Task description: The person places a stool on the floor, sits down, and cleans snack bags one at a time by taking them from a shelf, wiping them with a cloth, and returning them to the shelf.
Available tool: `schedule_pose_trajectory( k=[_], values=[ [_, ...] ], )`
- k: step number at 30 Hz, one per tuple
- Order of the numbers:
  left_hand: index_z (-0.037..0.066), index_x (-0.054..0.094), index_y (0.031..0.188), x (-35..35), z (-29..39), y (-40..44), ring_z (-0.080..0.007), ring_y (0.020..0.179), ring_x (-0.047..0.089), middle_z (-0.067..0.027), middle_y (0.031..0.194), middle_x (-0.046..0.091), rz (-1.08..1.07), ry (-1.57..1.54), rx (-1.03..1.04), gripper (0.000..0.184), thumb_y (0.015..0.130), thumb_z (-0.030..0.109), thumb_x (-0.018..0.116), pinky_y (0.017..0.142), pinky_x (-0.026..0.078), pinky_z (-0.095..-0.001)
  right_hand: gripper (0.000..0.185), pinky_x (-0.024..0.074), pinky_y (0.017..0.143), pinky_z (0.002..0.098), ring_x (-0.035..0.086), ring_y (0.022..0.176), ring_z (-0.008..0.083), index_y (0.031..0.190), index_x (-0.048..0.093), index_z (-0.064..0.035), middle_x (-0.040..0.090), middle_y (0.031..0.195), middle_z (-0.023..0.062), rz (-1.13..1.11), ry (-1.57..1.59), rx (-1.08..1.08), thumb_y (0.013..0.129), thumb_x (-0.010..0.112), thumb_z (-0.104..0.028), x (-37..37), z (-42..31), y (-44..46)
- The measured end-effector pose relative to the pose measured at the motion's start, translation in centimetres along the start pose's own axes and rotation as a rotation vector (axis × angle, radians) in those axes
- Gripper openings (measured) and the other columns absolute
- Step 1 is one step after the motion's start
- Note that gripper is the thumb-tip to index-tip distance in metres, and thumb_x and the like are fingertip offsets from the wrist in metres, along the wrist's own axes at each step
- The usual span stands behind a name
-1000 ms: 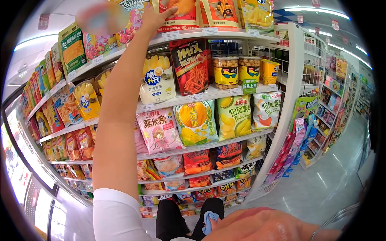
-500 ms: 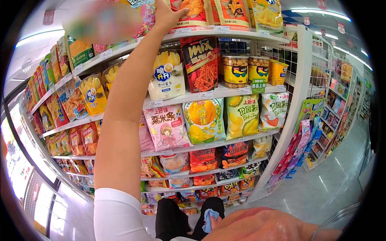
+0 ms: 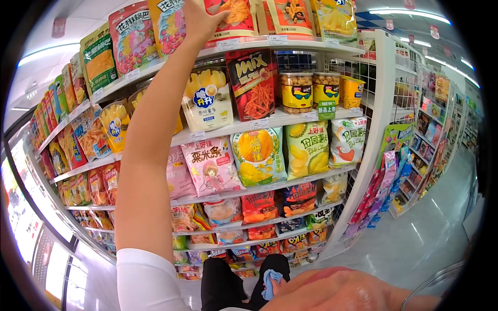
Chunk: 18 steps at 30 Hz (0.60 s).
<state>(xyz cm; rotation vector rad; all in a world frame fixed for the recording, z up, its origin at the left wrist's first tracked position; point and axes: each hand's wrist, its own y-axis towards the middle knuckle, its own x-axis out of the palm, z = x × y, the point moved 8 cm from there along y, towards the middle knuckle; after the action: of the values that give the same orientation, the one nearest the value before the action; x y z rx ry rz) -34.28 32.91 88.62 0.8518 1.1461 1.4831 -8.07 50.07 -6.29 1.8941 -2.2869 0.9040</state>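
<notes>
My left hand reaches up to the top shelf, partly cut off by the upper edge. Its thumb points right against a red and white snack bag, apart from the fingers, and nothing visible is held. To its left stand a colourful bag and a pink bag. Low in the view, my right hand is closed on a light blue cloth, in front of my dark trousers. The forearm beside it looms large and blurred.
Shelves hold rows of snack bags, a red Mix pack and nut jars. Small packets hang on the shelf end. At right, an aisle floor runs past more shelves. A glass front is at left.
The view has swung slightly right, then back left. A blurred patch over the upper-left bags is gone. My left hand stays by the red and white bag; my right hand keeps the cloth.
</notes>
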Motion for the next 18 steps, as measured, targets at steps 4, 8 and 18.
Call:
schedule_pose_trajectory(
  k=[4,8,18],
  values=[
    [0.002,0.035,0.145,-0.5,3.1,-0.4,-0.0394,0.123,0.052,-0.0316,0.130,0.055,0.330,0.485,0.310,0.080,0.083,0.022,0.081,0.098,0.044,-0.0477,0.024,0.0552,0.053,0.0353,0.067,0.060,0.0215,0.113,0.065,-0.0044,0.071,0.080,0.0128,0.010,0.011,0.010,0.101,0.064,-0.024,0.3,-0.2,-0.3],
    [-0.001,0.042,0.141,1.1,6.7,-2.1,-0.0434,0.121,0.052,-0.0298,0.125,0.054,0.467,0.636,0.732,0.082,0.080,0.034,0.084,0.104,0.041,-0.0501,0.023,0.0549,0.053,0.0353,0.067,0.060,0.0213,0.112,0.066,-0.0043,0.071,0.079,0.0126,0.016,0.013,0.021,0.100,0.065,-0.024,0.4,-0.6,-0.5],
    [-0.007,0.048,0.124,11.1,1.7,0.5,-0.0304,0.105,0.060,-0.0246,0.118,0.060,0.064,0.396,0.204,0.070,0.081,0.034,0.084,0.088,0.050,-0.0426,0.022,0.0543,0.052,0.0352,0.067,0.060,0.0206,0.111,0.067,-0.0053,0.072,0.078,0.0116,0.024,0.031,0.026,0.100,0.066,-0.024,0.4,-0.6,-0.6]
  ],
)
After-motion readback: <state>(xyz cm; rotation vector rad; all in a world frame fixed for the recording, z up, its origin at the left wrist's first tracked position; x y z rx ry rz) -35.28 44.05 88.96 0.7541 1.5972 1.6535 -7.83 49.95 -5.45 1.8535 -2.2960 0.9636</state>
